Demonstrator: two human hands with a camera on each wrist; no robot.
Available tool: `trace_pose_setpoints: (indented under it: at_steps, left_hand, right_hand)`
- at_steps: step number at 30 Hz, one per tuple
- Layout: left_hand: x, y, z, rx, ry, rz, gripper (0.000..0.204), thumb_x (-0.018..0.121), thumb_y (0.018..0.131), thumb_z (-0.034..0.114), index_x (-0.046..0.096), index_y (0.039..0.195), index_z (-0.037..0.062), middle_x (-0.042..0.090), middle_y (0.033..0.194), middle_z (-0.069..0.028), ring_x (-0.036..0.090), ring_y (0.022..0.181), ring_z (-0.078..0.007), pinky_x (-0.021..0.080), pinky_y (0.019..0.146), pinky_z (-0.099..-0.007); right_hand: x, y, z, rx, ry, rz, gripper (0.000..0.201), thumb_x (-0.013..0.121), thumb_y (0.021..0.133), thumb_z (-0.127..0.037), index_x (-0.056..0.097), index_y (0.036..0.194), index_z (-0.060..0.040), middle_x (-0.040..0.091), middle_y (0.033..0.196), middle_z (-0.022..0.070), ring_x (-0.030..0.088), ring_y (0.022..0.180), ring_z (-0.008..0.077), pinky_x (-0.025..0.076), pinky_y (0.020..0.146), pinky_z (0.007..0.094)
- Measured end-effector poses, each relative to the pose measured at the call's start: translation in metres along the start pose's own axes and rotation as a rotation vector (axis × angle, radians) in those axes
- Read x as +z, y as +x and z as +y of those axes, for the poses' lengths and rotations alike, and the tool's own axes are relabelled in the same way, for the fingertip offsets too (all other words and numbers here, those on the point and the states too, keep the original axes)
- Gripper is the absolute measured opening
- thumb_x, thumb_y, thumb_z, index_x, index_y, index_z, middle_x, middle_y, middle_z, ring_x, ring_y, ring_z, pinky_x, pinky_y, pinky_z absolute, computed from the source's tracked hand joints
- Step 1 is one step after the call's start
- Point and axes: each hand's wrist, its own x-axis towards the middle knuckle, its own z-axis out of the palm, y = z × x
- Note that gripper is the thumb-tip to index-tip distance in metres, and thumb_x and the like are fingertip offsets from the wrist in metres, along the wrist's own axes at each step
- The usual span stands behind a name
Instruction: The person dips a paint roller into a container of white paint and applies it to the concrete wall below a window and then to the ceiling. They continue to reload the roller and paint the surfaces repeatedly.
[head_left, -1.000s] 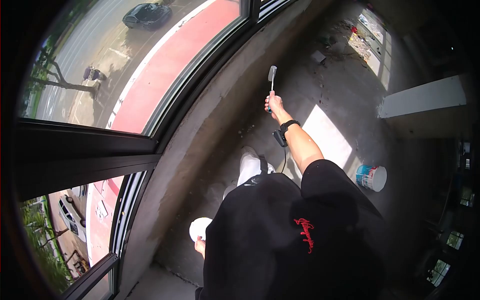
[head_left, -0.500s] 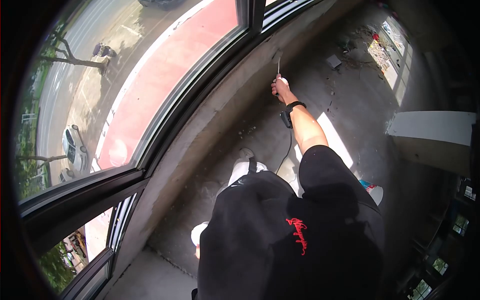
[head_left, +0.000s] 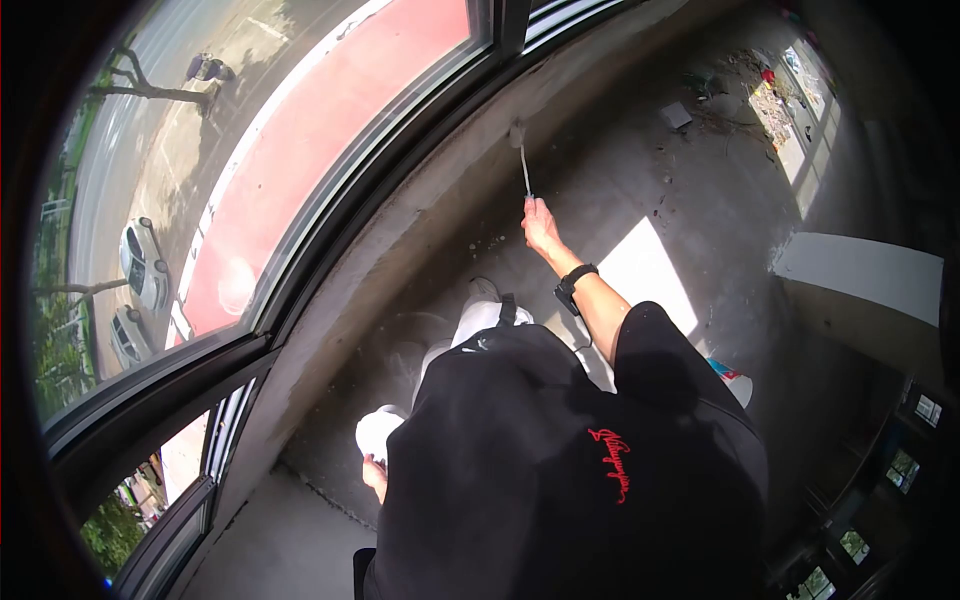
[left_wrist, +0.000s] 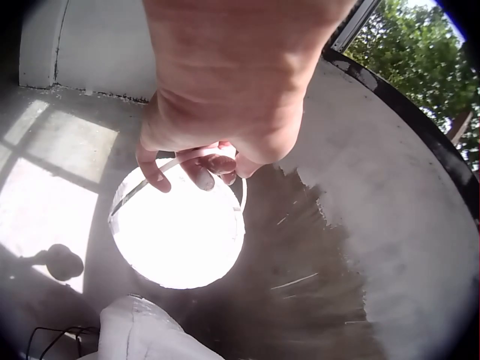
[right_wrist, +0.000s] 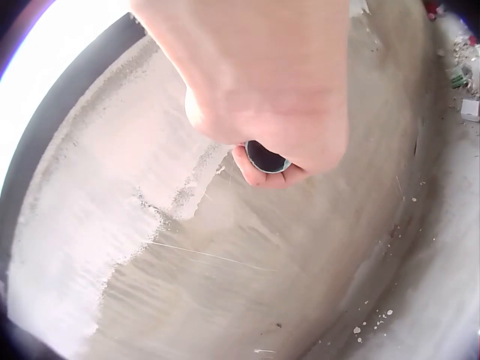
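A long-handled trowel (head_left: 522,160) reaches out from the person's right hand (head_left: 541,228), its blade end meeting the low concrete wall (head_left: 420,215) beneath a curved run of dark-framed windows (head_left: 330,190). The right hand's fingers are curled tight round the tool's handle; in the right wrist view the round dark butt of the handle (right_wrist: 265,158) shows inside the fist, with grey plaster patches on the wall just beyond. A black band with a small camera sits on that wrist (head_left: 574,283). The left hand (head_left: 374,474) hangs low at the person's side, fingers hooked round the thin handle (left_wrist: 161,169) of a white bucket (left_wrist: 178,229), which hangs below the hand near the foot of the same wall. The person wears a black shirt (head_left: 560,470) with red lettering and pale trousers (head_left: 480,325), and stands on a bare concrete floor (head_left: 620,190) crossed by a bright patch of sunlight. A blue-and-white tub (head_left: 733,380) lies on the floor behind the right arm, and debris gathers in the far corner (head_left: 745,85). Outside the glass, cars (head_left: 140,275) sit beside a red strip of pavement.
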Motion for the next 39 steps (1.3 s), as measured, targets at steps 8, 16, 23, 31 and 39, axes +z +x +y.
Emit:
trace_pose_setpoints:
  at_steps: [8, 16, 23, 31, 39]
  left_hand:
    - [0.038, -0.161, 0.105, 0.032, -0.017, 0.011, 0.020, 0.056, 0.089, 0.026, 0.058, 0.096, 0.0078, 0.045, 0.084, -0.0025, 0.048, 0.081, -0.0178, 0.044, 0.072, -0.0419]
    - [0.033, -0.154, 0.104, 0.009, -0.099, -0.048, 0.017, 0.056, 0.088, 0.024, 0.058, 0.094, 0.0075, 0.045, 0.075, -0.0023, 0.048, 0.073, -0.0167, 0.045, 0.071, -0.0425]
    - [0.024, -0.137, 0.075, -0.156, -0.186, 0.027, 0.016, 0.058, 0.085, 0.023, 0.056, 0.090, 0.0082, 0.042, 0.070, -0.0026, 0.046, 0.070, -0.0167, 0.049, 0.069, -0.0429]
    - [0.022, -0.135, 0.058, -0.230, -0.116, 0.020, 0.016, 0.058, 0.084, 0.023, 0.056, 0.093, 0.0098, 0.045, 0.073, -0.0023, 0.047, 0.070, -0.0165, 0.045, 0.066, -0.0410]
    - [-0.007, -0.162, 0.051, -0.232, -0.156, 0.006, 0.016, 0.057, 0.085, 0.022, 0.057, 0.093, 0.0089, 0.046, 0.073, -0.0026, 0.048, 0.070, -0.0163, 0.046, 0.065, -0.0397]
  right_hand:
    - [0.032, -0.050, 0.025, -0.050, 0.055, -0.113, 0.040, 0.034, 0.099, -0.044, 0.046, 0.092, -0.0072, 0.047, 0.061, 0.0029, 0.043, 0.040, 0.0112, 0.036, 0.035, 0.0281]
    - [-0.009, -0.002, -0.017, 0.126, 0.259, -0.016, 0.039, 0.036, 0.098, -0.045, 0.045, 0.092, -0.0086, 0.044, 0.060, 0.0001, 0.039, 0.040, 0.0078, 0.035, 0.035, 0.0255]
    - [-0.083, 0.105, -0.005, -0.074, 0.044, 0.224, 0.039, 0.041, 0.097, -0.046, 0.045, 0.081, -0.0112, 0.046, 0.057, -0.0007, 0.043, 0.043, 0.0090, 0.034, 0.038, 0.0263]
    - [-0.041, 0.043, 0.007, -0.084, -0.033, 0.138, 0.039, 0.038, 0.098, -0.042, 0.046, 0.084, -0.0066, 0.049, 0.059, 0.0033, 0.047, 0.046, 0.0159, 0.038, 0.043, 0.0324]
    - [0.041, -0.041, 0.042, -0.275, -0.187, 0.050, 0.035, 0.037, 0.099, -0.033, 0.044, 0.087, -0.0018, 0.053, 0.061, 0.0200, 0.057, 0.059, 0.0382, 0.041, 0.054, 0.0458]
